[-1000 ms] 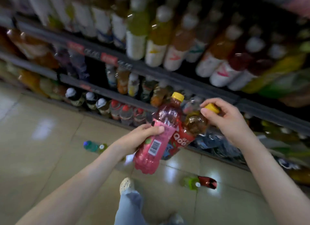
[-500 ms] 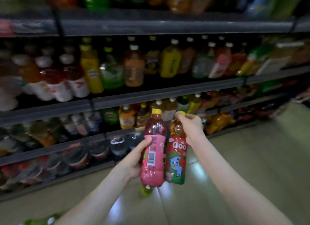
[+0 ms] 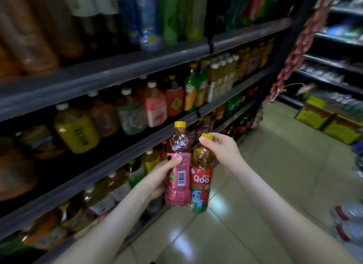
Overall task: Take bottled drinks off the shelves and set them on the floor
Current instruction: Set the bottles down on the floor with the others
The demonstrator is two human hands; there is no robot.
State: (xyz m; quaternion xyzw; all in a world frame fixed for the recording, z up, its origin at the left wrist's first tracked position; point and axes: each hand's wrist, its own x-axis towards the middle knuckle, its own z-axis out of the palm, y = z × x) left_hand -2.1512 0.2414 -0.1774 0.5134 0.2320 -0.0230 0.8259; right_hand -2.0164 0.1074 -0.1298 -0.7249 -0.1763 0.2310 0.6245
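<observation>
My left hand (image 3: 157,177) grips a pink-labelled bottle (image 3: 178,165) with a yellow cap around its middle, held upright. Right beside it hangs a red Qoo bottle (image 3: 200,185) of amber drink, which my right hand (image 3: 220,149) pinches by its yellow cap. The two bottles touch side by side in front of the shelves (image 3: 121,75), above the tiled floor (image 3: 255,175).
Dark shelves full of bottled drinks run along the left and recede to the right. Yellow-green cartons (image 3: 332,120) stand on the floor at the far right. Shrink-wrapped bottles with red caps (image 3: 347,222) lie at the right edge. Another shelf unit (image 3: 334,57) stands behind.
The view has swung up and to the right along the aisle. Both bottles went from tilted to upright and stay held in the same hands.
</observation>
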